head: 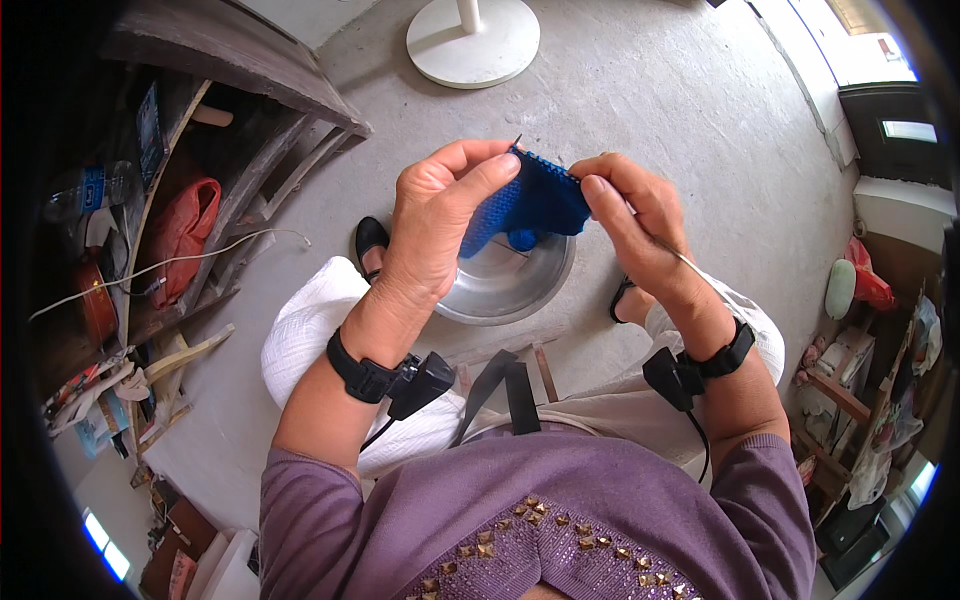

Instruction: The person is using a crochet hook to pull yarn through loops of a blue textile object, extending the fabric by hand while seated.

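A piece of blue knitted fabric hangs between my hands over a metal basin, its top stitches lined up along a thin knitting needle. My left hand pinches the fabric's upper left corner between thumb and fingers, close to the dark needle tip. At the other end of the stitch row, my right hand grips the needle and fabric edge; its lower fingers are partly hidden. A ball of blue yarn lies in the basin, partly covered by the fabric.
The basin stands on the concrete floor between my feet. A white round pedestal base is ahead. To the left, a wooden cabinet holds a red plastic bag and a bottle. Shelves with a green gourd are right.
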`<state>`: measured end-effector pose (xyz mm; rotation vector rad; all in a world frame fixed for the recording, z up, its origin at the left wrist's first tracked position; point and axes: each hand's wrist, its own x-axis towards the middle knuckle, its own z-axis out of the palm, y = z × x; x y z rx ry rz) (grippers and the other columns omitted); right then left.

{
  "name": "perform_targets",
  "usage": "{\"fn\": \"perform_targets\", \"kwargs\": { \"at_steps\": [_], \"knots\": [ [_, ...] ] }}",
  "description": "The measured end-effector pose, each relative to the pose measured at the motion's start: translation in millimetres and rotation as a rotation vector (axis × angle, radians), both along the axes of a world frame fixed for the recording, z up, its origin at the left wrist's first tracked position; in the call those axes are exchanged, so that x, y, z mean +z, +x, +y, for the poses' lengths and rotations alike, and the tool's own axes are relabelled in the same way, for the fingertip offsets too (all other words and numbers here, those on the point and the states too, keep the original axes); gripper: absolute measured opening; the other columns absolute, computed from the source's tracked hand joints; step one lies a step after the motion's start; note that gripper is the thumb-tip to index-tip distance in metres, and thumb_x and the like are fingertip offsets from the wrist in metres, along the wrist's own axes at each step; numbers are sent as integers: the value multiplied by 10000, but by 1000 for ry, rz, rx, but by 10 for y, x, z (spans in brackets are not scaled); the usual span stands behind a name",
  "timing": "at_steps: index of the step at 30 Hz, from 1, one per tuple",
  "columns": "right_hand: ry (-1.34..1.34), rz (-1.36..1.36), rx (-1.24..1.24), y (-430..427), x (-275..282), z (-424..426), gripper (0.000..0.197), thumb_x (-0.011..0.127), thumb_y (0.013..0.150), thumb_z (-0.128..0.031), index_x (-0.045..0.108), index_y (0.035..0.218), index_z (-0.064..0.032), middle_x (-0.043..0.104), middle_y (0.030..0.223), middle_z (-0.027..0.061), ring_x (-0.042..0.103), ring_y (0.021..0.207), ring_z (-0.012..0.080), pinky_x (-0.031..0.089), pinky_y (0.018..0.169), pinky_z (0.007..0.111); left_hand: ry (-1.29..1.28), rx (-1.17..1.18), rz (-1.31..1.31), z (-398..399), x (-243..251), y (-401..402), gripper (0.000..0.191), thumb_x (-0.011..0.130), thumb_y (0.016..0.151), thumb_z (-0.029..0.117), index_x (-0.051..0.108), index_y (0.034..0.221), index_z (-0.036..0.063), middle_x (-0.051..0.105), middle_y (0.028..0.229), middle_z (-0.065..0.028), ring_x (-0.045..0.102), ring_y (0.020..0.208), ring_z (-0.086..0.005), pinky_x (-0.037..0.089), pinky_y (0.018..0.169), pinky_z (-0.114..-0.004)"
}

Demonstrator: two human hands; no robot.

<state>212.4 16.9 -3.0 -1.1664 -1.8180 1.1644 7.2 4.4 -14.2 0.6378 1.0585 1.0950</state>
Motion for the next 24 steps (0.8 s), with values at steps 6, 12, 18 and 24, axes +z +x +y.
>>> {"fn": "perform_targets", "kwargs": {
  "at_steps": [6, 12, 18, 24],
  "knots": [
    [197, -155, -34, -65, -76, -27, 200, 669, 897, -189, 622, 988, -18, 644, 790, 145, 652, 686, 273, 510, 619, 361, -17, -43, 32, -24, -26, 78, 249, 678, 911, 166, 674, 1081, -15, 701, 939, -57, 644, 790, -62, 527, 734, -199],
    [208, -201, 68, -56, -66, 65, 569, 799, 763, -441, 592, 1099, -31, 649, 962, 170, 653, 853, 318, 520, 741, 392, 11, -180, -20, -42, -77, 91, 239, 664, 920, 158, 673, 1087, -12, 691, 943, -31, 624, 825, -56, 512, 752, -201],
    [152, -47, 126, -71, -117, 60, 646, 866, 698, -405, 584, 1143, -32, 608, 959, 129, 614, 833, 275, 512, 753, 363, 17, -261, -17, -46, -40, 128, 209, 660, 915, 103, 664, 1085, -19, 692, 954, -45, 640, 826, -72, 528, 756, -205],
    [155, -61, 9, 4, -60, 68, 349, 750, 846, -284, 644, 1039, -14, 618, 858, 108, 601, 763, 221, 486, 682, 332, -19, -121, -20, -24, -22, 35, 214, 668, 912, 126, 658, 1071, -18, 692, 942, -43, 644, 825, -74, 527, 772, -211]
  ]
}}
